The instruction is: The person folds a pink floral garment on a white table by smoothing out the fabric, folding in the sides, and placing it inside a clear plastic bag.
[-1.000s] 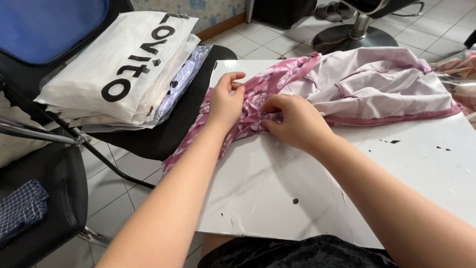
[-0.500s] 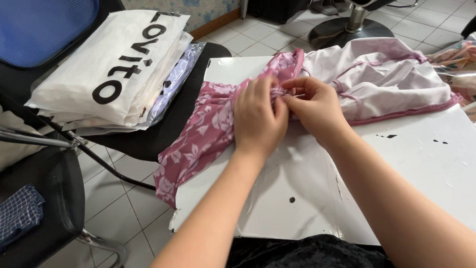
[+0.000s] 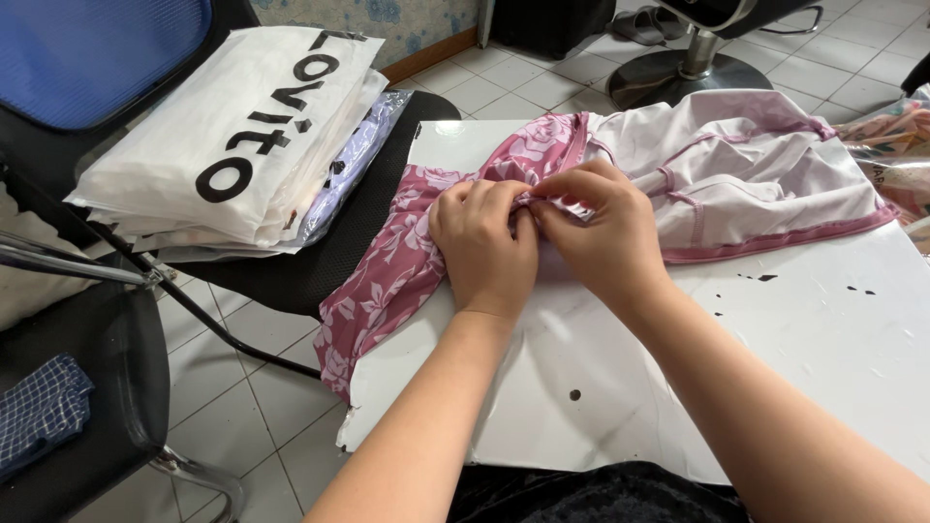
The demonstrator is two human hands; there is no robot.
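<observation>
Your left hand and right hand meet knuckle to knuckle, and both sets of fingertips are pinched shut on one small fold of the pink floral garment, the thumbs pressed against the forefingers right where the two hands touch. The cloth you grip lies on the white table: its flowered part runs from under your left hand down over the table's left edge and hangs toward the tiled floor, while the paler pink part spreads away to the right past your right hand, its darker pink hem curving along the tabletop. A few dark specks mark the white surface near your forearms. Just beside the table on your left stands a black chair carrying a stack of white bagged parcels. At the lower left a blue checked cloth rests on another dark seat.
</observation>
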